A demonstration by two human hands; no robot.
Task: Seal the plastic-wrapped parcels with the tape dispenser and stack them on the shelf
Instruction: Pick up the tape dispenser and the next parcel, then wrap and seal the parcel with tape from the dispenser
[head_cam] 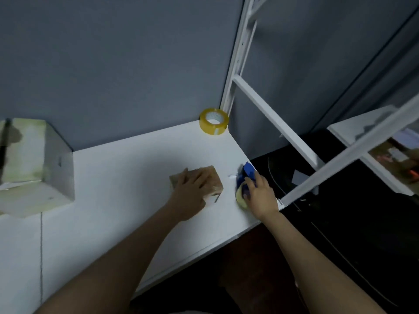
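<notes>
Small brown parcel (215, 177) sat on the white table (113, 196), left hand (189, 196) lying flat on top of it, fingers mostly straight, pressing down. Just right of the parcel, at the table's edge: blue tape dispenser (248, 170), right hand (260, 193) wrapped round it. Hands were apart, one thing each. Spare yellow tape roll (213, 121) was behind the parcel in the far corner. Big pale box (34, 164) well to its left. White shelf frame (272, 116) stood off to its right.
</notes>
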